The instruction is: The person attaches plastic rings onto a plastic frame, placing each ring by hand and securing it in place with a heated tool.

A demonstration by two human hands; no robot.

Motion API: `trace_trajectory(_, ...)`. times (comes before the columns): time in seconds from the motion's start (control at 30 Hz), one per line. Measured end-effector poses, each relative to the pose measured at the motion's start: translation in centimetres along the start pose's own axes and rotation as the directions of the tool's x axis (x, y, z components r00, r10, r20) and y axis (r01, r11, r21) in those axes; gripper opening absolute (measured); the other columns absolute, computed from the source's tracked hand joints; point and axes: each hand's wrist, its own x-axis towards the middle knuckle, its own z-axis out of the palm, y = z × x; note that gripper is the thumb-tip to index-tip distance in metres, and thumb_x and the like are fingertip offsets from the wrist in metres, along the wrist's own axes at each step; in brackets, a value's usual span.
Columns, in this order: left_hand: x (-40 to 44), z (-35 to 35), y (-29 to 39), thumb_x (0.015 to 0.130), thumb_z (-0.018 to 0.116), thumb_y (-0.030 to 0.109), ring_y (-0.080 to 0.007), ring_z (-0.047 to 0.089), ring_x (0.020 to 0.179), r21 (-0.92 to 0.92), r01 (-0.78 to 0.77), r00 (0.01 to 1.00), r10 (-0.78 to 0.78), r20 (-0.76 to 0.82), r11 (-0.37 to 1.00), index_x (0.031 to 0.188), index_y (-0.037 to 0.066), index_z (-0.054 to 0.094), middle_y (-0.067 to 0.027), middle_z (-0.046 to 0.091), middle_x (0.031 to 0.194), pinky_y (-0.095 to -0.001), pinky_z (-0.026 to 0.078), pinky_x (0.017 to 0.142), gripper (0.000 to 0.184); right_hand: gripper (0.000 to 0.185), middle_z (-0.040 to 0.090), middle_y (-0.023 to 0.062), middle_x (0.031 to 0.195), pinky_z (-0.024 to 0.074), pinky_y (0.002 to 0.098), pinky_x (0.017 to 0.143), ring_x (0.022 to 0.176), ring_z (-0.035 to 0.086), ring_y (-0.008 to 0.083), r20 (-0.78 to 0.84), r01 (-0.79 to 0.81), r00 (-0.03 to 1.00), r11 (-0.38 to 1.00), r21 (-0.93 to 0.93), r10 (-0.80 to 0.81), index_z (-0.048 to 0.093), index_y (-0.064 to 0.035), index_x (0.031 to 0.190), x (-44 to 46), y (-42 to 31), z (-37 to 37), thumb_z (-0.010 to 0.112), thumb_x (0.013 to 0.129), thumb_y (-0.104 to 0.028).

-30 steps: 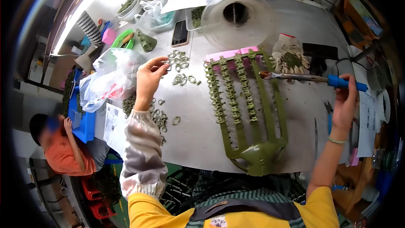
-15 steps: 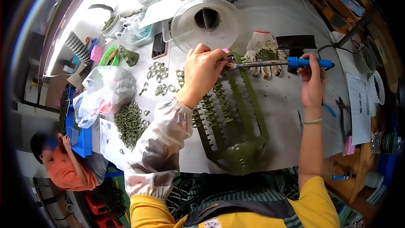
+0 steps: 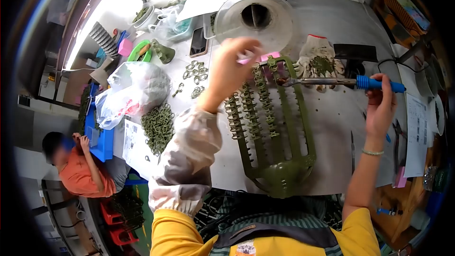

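My right hand [image 3: 380, 106] is closed around the blue handle of a long metal tool [image 3: 327, 81]. The tool's dark tip lies over the upper part of a green slotted rack [image 3: 284, 173]. Small green pieces [image 3: 247, 109] line the rack's left bars. My left hand [image 3: 231, 68] is raised over the rack's upper left, smeared by motion; whether its fingers hold anything cannot be made out. Pink blocks [image 3: 269, 57] show behind the rack's top end. Loose green rings [image 3: 195, 71] lie left of my left hand, with a larger heap [image 3: 158, 129] nearer my left sleeve.
A clear round cover [image 3: 284, 19] with a dark opening stands behind the rack. A stained glove [image 3: 317, 57], a phone [image 3: 199, 42] and a plastic bag [image 3: 137, 90] lie on the table. Pliers [image 3: 397, 137] are at right. A person in orange [image 3: 85, 175] sits at far left.
My left hand went from the loose rings to the tool tip near the rack's top, then drew back slightly left. My right hand moved the tool left, then partly back right. The view shifted too.
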Motion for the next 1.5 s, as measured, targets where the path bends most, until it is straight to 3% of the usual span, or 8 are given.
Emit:
trace_trajectory(0.07,0.1,-3.2,-4.8,0.09,0.07,0.013,-0.0106,0.068,0.081,-0.146,0.134,0.978,-0.154,-0.14,0.98,0.103,0.003,0.071,-0.0067,0.073,0.088,-0.0248,0.053,0.072,0.015,0.021,0.068,0.0057,0.093,0.0479,0.0238,0.066,0.068,0.057,0.0094,0.009,0.009,1.0,1.0,0.0,-0.009,0.068,-0.0028,0.097,-0.1,-0.1,-0.4,0.068,0.093,-0.024)
trace_trajectory(0.17,-2.7,-7.5,-11.4,0.085,0.071,0.012,-0.0226,0.072,0.078,0.438,0.318,0.936,-0.351,-0.004,0.841,0.098,0.0,0.071,-0.0128,0.073,0.085,-0.0322,0.055,0.074,0.018,0.022,0.067,0.0051,0.093,0.0464,0.023,0.064,0.067,0.056,0.0088,0.007,0.02,1.0,1.0,-0.002,-0.02,0.068,-0.0032,0.096,-0.4,-0.3,-0.3,0.067,0.093,-0.025)
trace_trajectory(0.47,-8.9,-5.8,-17.6,0.087,0.061,0.005,-0.027,0.067,0.089,0.562,-0.022,0.998,0.054,-0.041,0.827,0.105,0.004,0.071,-0.01,0.071,0.092,-0.0377,0.053,0.078,0.021,0.022,0.068,0.0039,0.093,0.0472,0.0206,0.064,0.067,0.056,0.007,0.058,0.048,0.997,0.998,-0.042,-0.045,0.068,-0.0048,0.096,-1.2,-1.1,-0.4,0.066,0.094,-0.027)
trace_trajectory(0.6,-8.2,-7.8,-14.9,0.097,0.053,0.004,-0.0115,0.066,0.074,-0.389,0.627,0.731,-0.682,-0.005,0.675,0.118,0.0,0.067,-0.0075,0.068,0.09,-0.0249,0.057,0.074,0.026,0.022,0.068,0.0041,0.093,0.0482,0.0203,0.064,0.067,0.057,0.007,0.053,0.054,0.997,0.997,-0.048,-0.051,0.069,-0.005,0.096,-1.4,-1.2,-0.3,0.068,0.093,-0.027)
trace_trajectory(0.83,-6.8,-10.9,-8.0,0.096,0.062,0.007,-0.0068,0.062,0.09,-0.655,0.659,0.691,-0.64,0.336,0.369,0.122,-0.001,0.065,-0.002,0.066,0.102,-0.0196,0.053,0.089,0.027,0.024,0.068,0.0042,0.091,0.0492,0.0205,0.065,0.067,0.059,0.0072,0.031,0.048,0.998,0.996,-0.077,-0.046,0.07,-0.0043,0.094,-1.4,-1.4,-0.2,0.07,0.092,-0.028)
trace_trajectory(1.17,-3.7,-2.0,2.6,0.091,0.067,0.003,-0.0099,0.065,0.086,-0.2,0.17,0.948,-0.105,0.299,0.965,0.107,0.002,0.071,-0.0083,0.073,0.097,-0.0245,0.052,0.077,0.016,0.023,0.067,0.004,0.093,0.0487,0.0213,0.067,0.071,0.059,0.0077,0.079,0.017,0.997,0.998,-0.063,-0.012,0.069,-0.0033,0.097,-0.7,-0.7,-0.4,0.067,0.094,-0.026)
trace_trajectory(1.33,-1.7,0.7,2.7,0.082,0.075,0.015,-0.0231,0.061,0.077,0.271,-0.261,0.954,0.205,0.219,0.926,0.093,0.011,0.072,-0.0054,0.066,0.076,-0.0354,0.05,0.074,0.012,0.019,0.068,0.0048,0.098,0.0503,0.0237,0.067,0.073,0.059,0.0084,0.087,0.005,0.996,1.0,-0.014,-0.004,0.069,-0.0053,0.1,0.1,1.1,-0.9,0.067,0.094,-0.023)
trace_trajectory(1.5,-0.8,2.1,2.3,0.079,0.074,0.015,-0.0213,0.059,0.083,0.281,-0.392,0.909,0.321,0.268,0.876,0.091,0.012,0.072,0.0003,0.069,0.079,-0.0357,0.046,0.079,0.012,0.018,0.069,0.0056,0.098,0.0506,0.0245,0.067,0.071,0.058,0.0085,0.075,-0.012,0.997,0.999,0.042,0.009,0.069,-0.0059,0.098,0.3,2.3,-0.6,0.067,0.094,-0.023)
